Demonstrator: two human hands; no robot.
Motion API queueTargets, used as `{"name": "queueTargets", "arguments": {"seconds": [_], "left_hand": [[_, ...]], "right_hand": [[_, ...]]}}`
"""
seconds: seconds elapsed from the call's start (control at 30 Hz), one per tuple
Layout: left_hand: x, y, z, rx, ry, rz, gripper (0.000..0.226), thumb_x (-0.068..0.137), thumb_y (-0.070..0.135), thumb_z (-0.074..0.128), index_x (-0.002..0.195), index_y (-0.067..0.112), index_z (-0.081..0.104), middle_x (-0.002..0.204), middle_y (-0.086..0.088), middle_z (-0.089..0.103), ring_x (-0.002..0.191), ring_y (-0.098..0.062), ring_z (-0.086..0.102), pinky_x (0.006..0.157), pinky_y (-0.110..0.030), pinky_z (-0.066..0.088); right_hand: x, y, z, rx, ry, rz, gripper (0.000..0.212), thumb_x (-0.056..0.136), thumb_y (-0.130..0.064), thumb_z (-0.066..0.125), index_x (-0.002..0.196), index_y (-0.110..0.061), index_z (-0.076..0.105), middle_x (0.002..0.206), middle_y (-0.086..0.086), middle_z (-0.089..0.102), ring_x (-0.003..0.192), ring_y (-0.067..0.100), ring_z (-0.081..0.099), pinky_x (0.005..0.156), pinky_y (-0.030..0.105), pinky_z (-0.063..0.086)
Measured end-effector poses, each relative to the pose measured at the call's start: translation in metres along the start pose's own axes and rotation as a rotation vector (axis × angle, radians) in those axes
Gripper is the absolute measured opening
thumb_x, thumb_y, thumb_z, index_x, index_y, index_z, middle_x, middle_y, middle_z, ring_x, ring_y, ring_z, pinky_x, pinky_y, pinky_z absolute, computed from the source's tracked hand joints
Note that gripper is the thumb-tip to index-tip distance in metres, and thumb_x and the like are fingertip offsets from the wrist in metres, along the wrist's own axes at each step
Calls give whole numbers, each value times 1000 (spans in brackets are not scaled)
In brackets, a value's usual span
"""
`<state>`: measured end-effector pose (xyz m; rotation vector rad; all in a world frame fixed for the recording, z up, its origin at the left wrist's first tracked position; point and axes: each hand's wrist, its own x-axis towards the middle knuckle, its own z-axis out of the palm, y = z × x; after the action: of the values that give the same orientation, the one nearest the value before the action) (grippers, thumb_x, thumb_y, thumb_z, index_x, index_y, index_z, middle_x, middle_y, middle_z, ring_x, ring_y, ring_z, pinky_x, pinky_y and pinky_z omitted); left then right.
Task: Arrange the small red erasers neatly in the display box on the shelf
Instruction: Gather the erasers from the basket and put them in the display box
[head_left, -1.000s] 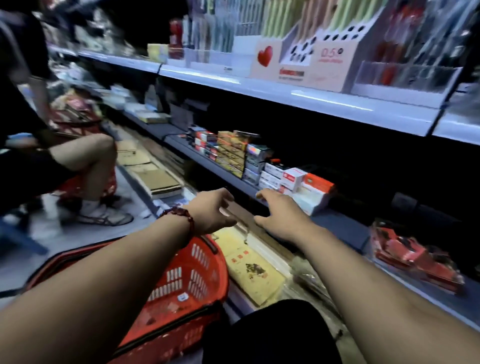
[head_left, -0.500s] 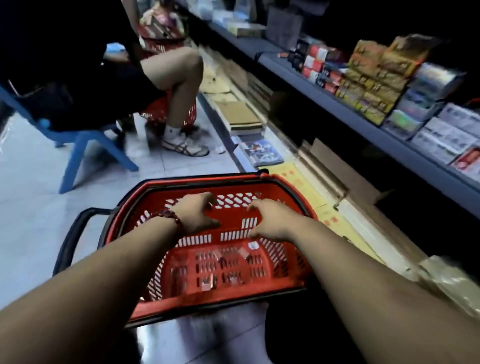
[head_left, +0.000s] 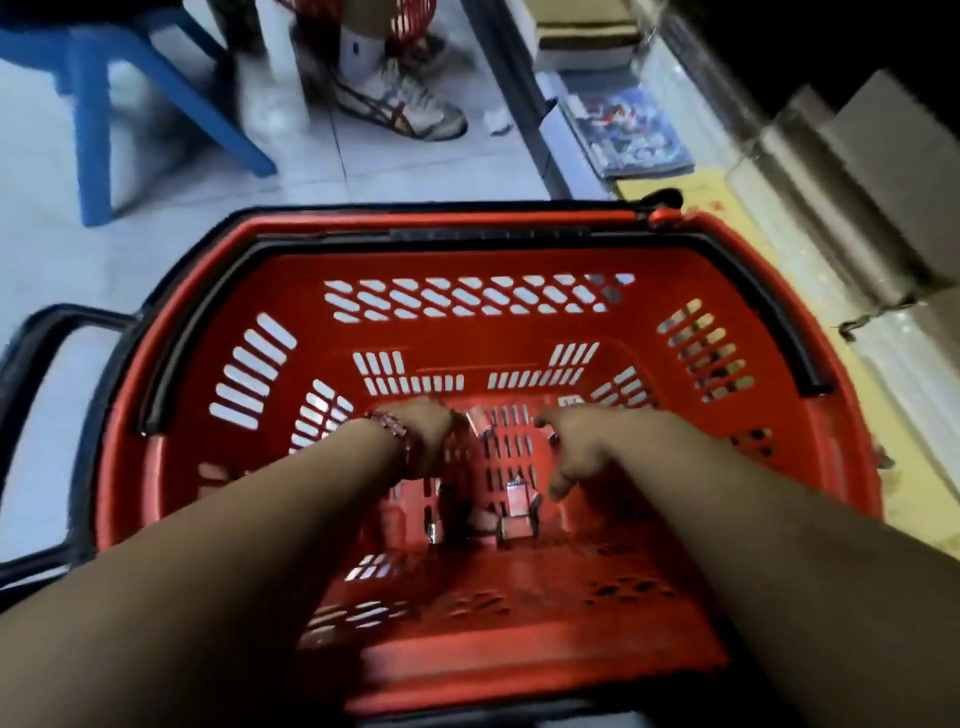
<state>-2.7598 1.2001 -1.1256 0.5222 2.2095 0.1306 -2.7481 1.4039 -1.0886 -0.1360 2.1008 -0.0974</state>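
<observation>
Reaching down into the red basket (head_left: 519, 332), both forearms cross its near rim and block most of the near floor of it. Left hand (head_left: 431, 436), red bead bracelet (head_left: 395, 431) on the wrist, is seen from the back with its fingers hidden; a small wrapped piece sits right at its tips, and the blur hides whether it is held. Right hand (head_left: 582, 447) is half open, fingers loosely bent, thumb pointing down; whether it pinches anything cannot be told. The small red erasers (head_left: 519, 499) lie scattered on the basket bottom between and just below the two hands, a few tipped on edge. A black carry handle (head_left: 218, 312) lies folded along the rim and a black pull handle (head_left: 31, 364) sticks out at left. Beyond the basket, on the pale tile floor, are a blue chair (head_left: 93, 130), another person's sneaker (head_left: 400, 104), stacked booklets (head_left: 628, 130) and cardboard boxes (head_left: 857, 182) at right. Half a second ago the hands were up near the far wall of the basket and the shelf stock was in view; now the view tips down and the hands are at the bottom
</observation>
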Motion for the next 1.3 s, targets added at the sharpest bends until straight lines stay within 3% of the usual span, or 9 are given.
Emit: {"name": "queueTargets", "arguments": {"seconds": [0.23, 0.33, 0.43, 0.6, 0.83, 1.0, 1.1, 1.2, 1.3], "left_hand": [[36, -7, 48, 70, -152, 44, 45, 100, 30, 61, 142, 19, 52, 142, -12, 52, 126, -29, 57, 90, -24, 45], [35, -8, 44, 214, -233, 74, 25, 98, 14, 64, 121, 5, 62, 126, -21, 62, 97, -10, 69, 81, -13, 49], [32, -8, 49, 252, -351, 126, 27, 99, -2, 55, 126, -9, 58, 132, -28, 60, 118, -28, 64, 100, -17, 44], [28, -10, 54, 17, -259, 51, 50, 90, 22, 72, 138, 16, 60, 137, -6, 63, 123, -25, 61, 99, -23, 42], [27, -31, 96, -49, -416, 23, 49, 70, 60, 60, 108, 32, 70, 102, 5, 74, 87, -14, 70, 86, -37, 61], [19, -37, 93, -171, -382, -73, 19, 96, 19, 56, 76, 17, 57, 77, -3, 58, 62, -15, 50, 61, -22, 43], [16, -26, 89, -285, -371, -71, 27, 102, 23, 54, 76, 19, 57, 78, -2, 59, 65, -15, 49, 72, -29, 45], [15, -9, 87, -340, -457, -24, 29, 98, 45, 61, 111, 21, 70, 119, -4, 70, 97, -16, 61, 99, -33, 49], [19, -9, 95, -259, -449, 49, 44, 99, 49, 56, 128, 18, 66, 128, -4, 68, 114, -20, 64, 108, -37, 47]], "right_hand": [[53, -11, 46, -100, -13, -119, 92, 78, -28, 86, 154, -20, 35, 153, 12, 44, 135, 31, 49, 110, 37, 44], [61, -16, 58, -95, -73, -131, 95, 77, -26, 86, 155, -19, 32, 155, 12, 41, 137, 31, 47, 111, 38, 44], [61, -18, 63, -79, -116, -119, 98, 76, -27, 88, 156, -18, 32, 159, 8, 32, 139, 31, 44, 111, 38, 45], [58, -19, 74, -48, -95, -101, 100, 75, -22, 87, 156, -22, 28, 162, 4, 19, 140, 33, 41, 105, 36, 48], [58, -29, 82, -39, -102, -130, 83, 82, -23, 81, 151, -14, 36, 153, 8, 34, 134, 29, 46, 105, 35, 47], [61, -30, 83, 39, -125, -113, 84, 88, -12, 70, 159, -11, 24, 161, 12, 26, 144, 31, 37, 109, 33, 41], [62, -33, 82, 29, -155, -107, 80, 89, -18, 69, 158, -11, 28, 160, 12, 26, 144, 33, 36, 112, 37, 42], [67, -32, 86, 13, -171, -85, 79, 90, -19, 67, 158, -14, 27, 160, 11, 23, 140, 35, 41, 110, 43, 46], [70, -32, 90, 32, -215, -66, 72, 97, -11, 56, 159, -10, 19, 163, 18, 19, 129, 35, 53, 101, 43, 53]]}}
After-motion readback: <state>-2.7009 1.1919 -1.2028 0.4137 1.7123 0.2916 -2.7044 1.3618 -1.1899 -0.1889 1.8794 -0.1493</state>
